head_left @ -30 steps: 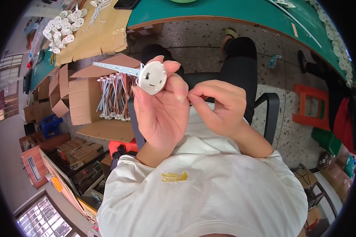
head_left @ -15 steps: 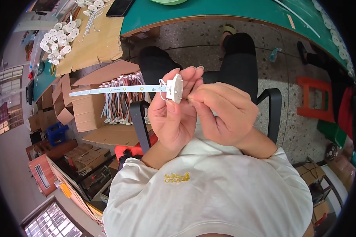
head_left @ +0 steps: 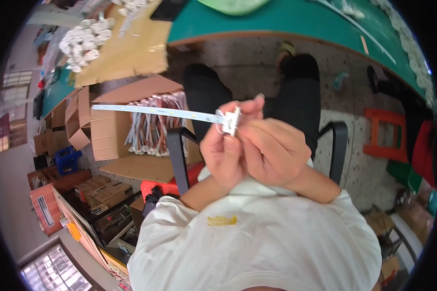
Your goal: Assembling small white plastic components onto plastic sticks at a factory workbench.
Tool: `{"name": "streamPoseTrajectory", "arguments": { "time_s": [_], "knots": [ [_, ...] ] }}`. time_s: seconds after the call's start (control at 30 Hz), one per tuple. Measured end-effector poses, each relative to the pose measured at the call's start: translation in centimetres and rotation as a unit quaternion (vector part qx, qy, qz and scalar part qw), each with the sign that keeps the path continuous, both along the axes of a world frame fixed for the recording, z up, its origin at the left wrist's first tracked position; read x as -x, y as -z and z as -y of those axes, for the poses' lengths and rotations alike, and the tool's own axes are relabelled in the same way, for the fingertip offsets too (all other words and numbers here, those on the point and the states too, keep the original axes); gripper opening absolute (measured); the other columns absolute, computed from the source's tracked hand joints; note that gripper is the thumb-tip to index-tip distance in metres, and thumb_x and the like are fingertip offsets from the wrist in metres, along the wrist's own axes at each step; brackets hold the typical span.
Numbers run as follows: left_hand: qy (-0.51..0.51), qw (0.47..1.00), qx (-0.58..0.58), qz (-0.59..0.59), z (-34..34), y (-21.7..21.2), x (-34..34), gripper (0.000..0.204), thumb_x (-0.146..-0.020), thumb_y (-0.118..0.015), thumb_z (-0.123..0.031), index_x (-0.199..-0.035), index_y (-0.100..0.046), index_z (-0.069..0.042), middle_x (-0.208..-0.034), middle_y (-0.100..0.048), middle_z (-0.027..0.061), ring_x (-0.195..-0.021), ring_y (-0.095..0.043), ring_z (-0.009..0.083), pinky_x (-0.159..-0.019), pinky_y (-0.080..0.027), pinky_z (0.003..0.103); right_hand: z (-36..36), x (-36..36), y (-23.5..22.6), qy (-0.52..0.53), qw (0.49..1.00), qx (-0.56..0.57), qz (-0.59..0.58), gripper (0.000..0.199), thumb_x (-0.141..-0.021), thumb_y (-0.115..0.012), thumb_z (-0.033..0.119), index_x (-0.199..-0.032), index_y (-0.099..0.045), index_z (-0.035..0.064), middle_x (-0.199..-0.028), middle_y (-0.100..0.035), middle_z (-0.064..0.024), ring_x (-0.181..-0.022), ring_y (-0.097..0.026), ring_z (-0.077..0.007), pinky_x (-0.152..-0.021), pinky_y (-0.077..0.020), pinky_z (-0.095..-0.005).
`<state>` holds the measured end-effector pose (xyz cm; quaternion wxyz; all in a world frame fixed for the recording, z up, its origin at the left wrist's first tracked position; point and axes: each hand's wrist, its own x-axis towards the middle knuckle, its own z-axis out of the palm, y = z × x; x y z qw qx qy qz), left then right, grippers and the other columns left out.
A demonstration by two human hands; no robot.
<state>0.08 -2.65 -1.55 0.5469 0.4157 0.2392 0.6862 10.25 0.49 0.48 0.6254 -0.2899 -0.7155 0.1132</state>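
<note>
A white round lamp end cap [head_left: 233,121] is pinched in my left hand [head_left: 223,157], its disc turned edge-on to me. From the cap a narrow LED strip [head_left: 155,111] with yellow chips runs out to the left, and short white wires loop at the joint. My right hand [head_left: 275,148] has its fingers closed right against the cap's right side. Whatever sits between those fingertips is hidden and blurred.
Bundled strips with wires fill an open cardboard box [head_left: 110,128] on the left. White end caps [head_left: 85,41] are heaped on a cardboard sheet [head_left: 141,58] at the far left. A green table [head_left: 286,22] spans the far side; an orange stool [head_left: 372,138] stands right.
Both hands and the strip have shifted right relative to the view. The cap has turned, and my right fingers are now against it; the thin wire seen between them before no longer shows.
</note>
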Motion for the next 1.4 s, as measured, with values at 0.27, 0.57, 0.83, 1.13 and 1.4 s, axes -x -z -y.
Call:
{"name": "streamPoseTrajectory", "arguments": {
  "time_s": [0.27,0.57,0.83,1.13,1.4],
  "knots": [
    [-0.222,0.886,0.054,-0.404,-9.9,-6.2,12.6,0.041,-0.101,-0.045,-0.029,-0.115,-0.059,0.007,-0.093,-0.068,0.0119,-0.089,-0.065,0.0176,-0.082,-0.05,0.033,-3.8,-3.8,-0.5,-0.028,0.99,0.133,-0.035,0.015,-0.079,-0.061,-0.011,-0.093,-0.063,-0.0065,-0.089,-0.066,-0.0147,-0.078,-0.062,-0.0208,-0.073,-0.0499,-0.0285],
    [-0.374,0.43,0.095,-0.816,-27.7,-16.8,39.4,0.049,-0.088,-0.056,-0.042,-0.087,-0.066,0.006,-0.089,-0.064,0.0304,-0.089,-0.062,0.0456,-0.081,-0.049,0.048,-6.6,-6.5,0.9,0.094,0.97,0.215,0.059,0.004,-0.079,-0.063,-0.007,-0.083,-0.063,-0.0055,-0.08,-0.066,-0.0131,-0.072,-0.063,-0.0206,-0.069,-0.0483,-0.0274],
    [-0.392,0.399,0.168,-0.812,-33.7,-19.7,46.4,0.053,-0.08,-0.065,-0.045,-0.091,-0.069,0.006,-0.09,-0.068,0.0263,-0.091,-0.065,0.0409,-0.083,-0.051,0.044,-8.5,-7.3,1.7,0.138,0.956,0.244,0.09,0.002,-0.081,-0.063,-0.005,-0.083,-0.063,-0.0045,-0.08,-0.065,-0.0121,-0.072,-0.062,-0.0197,-0.068,-0.0478,-0.0275],
    [-0.42,0.354,0.241,-0.8,-34.9,-17.2,49.0,0.062,-0.08,-0.064,-0.054,-0.095,-0.069,0.005,-0.096,-0.067,0.0281,-0.096,-0.064,0.0433,-0.085,-0.05,0.047,-9.7,-7.9,0.9,0.137,0.96,0.221,0.1,0.003,-0.082,-0.062,-0.005,-0.086,-0.062,-0.0051,-0.081,-0.064,-0.0128,-0.073,-0.061,-0.0214,-0.068,-0.0467,-0.0277],
    [-0.532,0.457,-0.079,-0.709,-30.2,-15.9,40.5,0.057,-0.088,-0.064,-0.04,-0.127,-0.054,0.001,-0.122,-0.061,0.0211,-0.107,-0.062,0.033,-0.093,-0.046,0.04,-12.4,-15.7,-0.8,0.349,0.921,0.085,0.151,0.01,-0.086,-0.065,-0.004,-0.096,-0.066,-0.0054,-0.091,-0.068,-0.0121,-0.082,-0.063,-0.0178,-0.076,-0.0503,-0.0284]
  ]
}}
